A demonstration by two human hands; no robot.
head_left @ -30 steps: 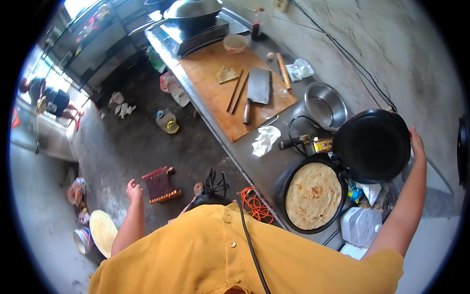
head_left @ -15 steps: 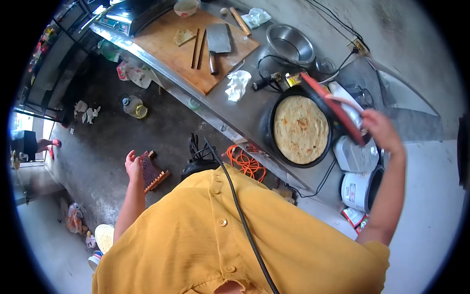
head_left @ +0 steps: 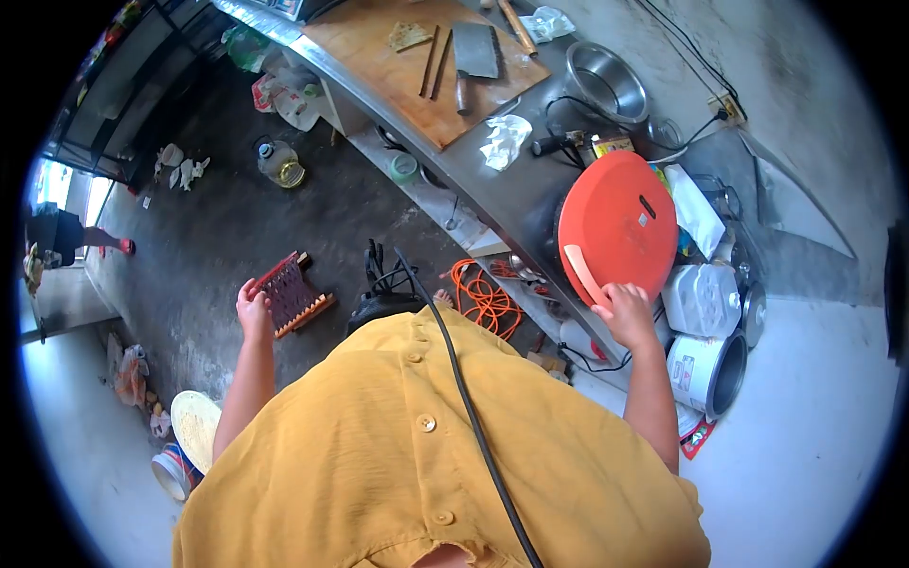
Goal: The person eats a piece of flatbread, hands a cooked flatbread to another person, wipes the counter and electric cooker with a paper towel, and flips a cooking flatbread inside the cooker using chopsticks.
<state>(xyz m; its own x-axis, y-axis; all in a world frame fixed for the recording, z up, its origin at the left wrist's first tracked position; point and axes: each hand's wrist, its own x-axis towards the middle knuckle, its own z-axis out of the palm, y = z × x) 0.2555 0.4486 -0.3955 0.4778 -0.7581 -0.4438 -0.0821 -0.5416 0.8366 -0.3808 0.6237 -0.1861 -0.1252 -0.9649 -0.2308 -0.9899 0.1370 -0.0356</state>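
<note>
My right hand [head_left: 625, 310] is closed around the front end of the pale orange handle [head_left: 583, 271] of a red electric griddle lid [head_left: 620, 222]. This round lid lies down over the black griddle pan [head_left: 546, 227], whose dark rim shows only at the left. The flatbread seen earlier in the pan is hidden under the lid. My left hand [head_left: 253, 310] hangs in the air above the floor, holding nothing, with loosely bent fingers. From my view it overlaps the edge of a small low stool with a woven seat [head_left: 295, 295], and I cannot see any contact.
On the counter lie a wooden board [head_left: 379, 62] with a cleaver [head_left: 474, 52], chopsticks [head_left: 436, 62] and a piece of flatbread [head_left: 408, 37]. Behind the griddle stands a steel basin [head_left: 606, 83]. An orange cord [head_left: 485, 301] and an oil jug [head_left: 281, 165] are on the floor.
The red lid has swung down from its tilted, raised position and now covers the pan and flatbread. My right hand came down and left with it. The view has shifted slightly.
</note>
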